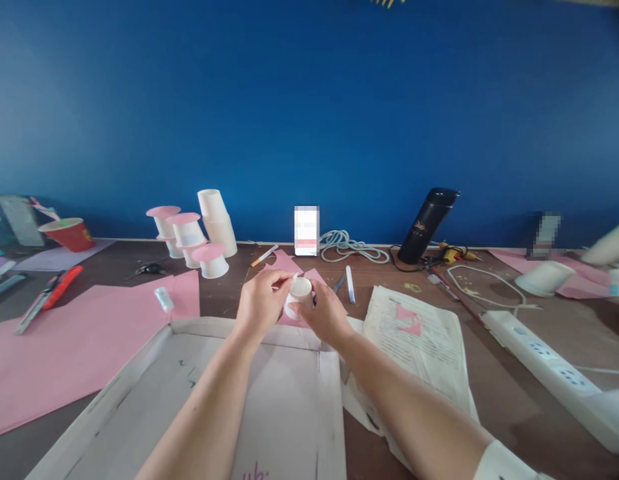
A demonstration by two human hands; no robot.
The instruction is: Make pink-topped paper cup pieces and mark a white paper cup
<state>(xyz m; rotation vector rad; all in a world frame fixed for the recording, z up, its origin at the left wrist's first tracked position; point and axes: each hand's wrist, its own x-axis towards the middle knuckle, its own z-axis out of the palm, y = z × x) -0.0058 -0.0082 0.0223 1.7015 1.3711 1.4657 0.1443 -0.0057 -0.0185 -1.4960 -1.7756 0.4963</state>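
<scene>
Over the far edge of a white box lid, my right hand (327, 313) grips a small white paper cup (300, 288), thumb in front and fingers round its right side. My left hand (259, 300) is at the cup's left rim, thumb and forefinger pinched together. A small white bit shows at those fingertips, too small to name. Pink paper pieces (285, 261) lie just behind the cup. To the left rear stand white paper cups with pink discs (209, 252), some stacked two high, beside a tall stack of nested white cups (217, 223).
Pink paper sheets (89, 333) and an orange utility knife (62, 288) lie left. The white lid (289, 400) fills the front. A phone (306, 230), coiled cable (347, 247) and black flask (424, 227) stand at the wall. Printed pages (419, 340) and a power strip (544, 360) lie right.
</scene>
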